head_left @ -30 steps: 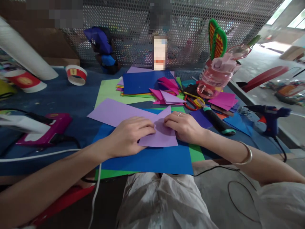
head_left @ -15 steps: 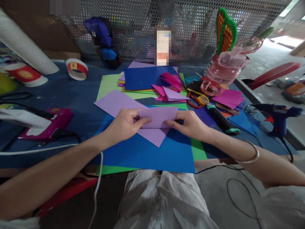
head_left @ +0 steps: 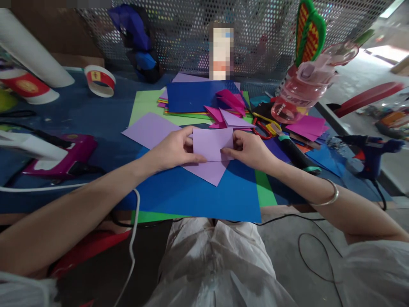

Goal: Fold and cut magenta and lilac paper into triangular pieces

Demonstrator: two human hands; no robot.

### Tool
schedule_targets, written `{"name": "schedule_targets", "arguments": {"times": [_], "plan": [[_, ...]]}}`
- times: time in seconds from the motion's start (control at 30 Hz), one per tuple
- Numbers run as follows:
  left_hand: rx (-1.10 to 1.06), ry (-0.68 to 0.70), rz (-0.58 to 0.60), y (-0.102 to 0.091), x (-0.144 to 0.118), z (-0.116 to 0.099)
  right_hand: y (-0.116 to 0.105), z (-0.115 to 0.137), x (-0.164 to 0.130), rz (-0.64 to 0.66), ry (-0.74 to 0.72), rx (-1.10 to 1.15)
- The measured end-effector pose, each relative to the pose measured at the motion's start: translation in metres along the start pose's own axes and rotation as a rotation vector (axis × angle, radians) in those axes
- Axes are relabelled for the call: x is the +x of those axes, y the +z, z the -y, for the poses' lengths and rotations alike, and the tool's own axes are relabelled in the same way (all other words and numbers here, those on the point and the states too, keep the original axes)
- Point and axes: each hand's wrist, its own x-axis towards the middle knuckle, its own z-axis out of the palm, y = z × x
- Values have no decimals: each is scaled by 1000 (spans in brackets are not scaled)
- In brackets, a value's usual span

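Between both hands stands a small piece of light purple paper (head_left: 212, 144), held up at its left and right edges. My left hand (head_left: 175, 147) is closed on the left edge, its thumb along the lower front corner. My right hand (head_left: 251, 148) pinches the right edge, thumb on the front face. Under it lies a long strip of purple paper (head_left: 150, 130), running slantwise across a blue sheet (head_left: 198, 196). A green sheet (head_left: 266, 189) shows beneath the blue one. Behind the hands rest folded pink and lilac paper pieces (head_left: 234, 119).
A stack of coloured paper (head_left: 188, 96) lies at the back. To the right are red-handled scissors (head_left: 263, 129), a black-and-teal cutter (head_left: 297, 154), a pink bottle (head_left: 295, 96) and a blue glue gun (head_left: 372, 151). A magenta power strip (head_left: 79, 153) and a tape roll (head_left: 99, 81) sit left.
The held purple paper now looks narrower and taller, with its face turned more toward me. My left hand has shifted along its edge. The whole view has tilted slightly.
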Motion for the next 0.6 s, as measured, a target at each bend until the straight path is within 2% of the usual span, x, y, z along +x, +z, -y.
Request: {"name": "schedule_targets", "arguments": {"times": [0.07, 0.3, 0.5, 0.6], "plan": [[-2, -19, 11, -2, 1, -1, 0, -1, 1, 3, 1, -8], [155, -6, -139, 4, 2, -3, 3, -1, 3, -44, -43, -93], [90, -142, -108, 2, 10, -5, 2, -2, 7, 33, -43, -104], [31, -143, -98, 1, 13, -5, 2, -3, 9, 28, -46, -110]]}}
